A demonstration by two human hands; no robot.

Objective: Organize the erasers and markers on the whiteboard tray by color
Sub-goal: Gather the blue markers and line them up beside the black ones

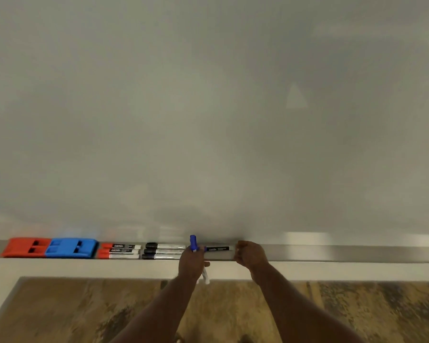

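Currently left hand grips blue marker upright (cap up). Second blue marker lies lengthwise along tray, between hands; right hand curled beside it, grip unclear.

On the tray below the whiteboard, two erasers lie farthest left of the left hand, two stacks of markers lie between them and it, the held marker stands upright, and another marker lies between it and the right hand.
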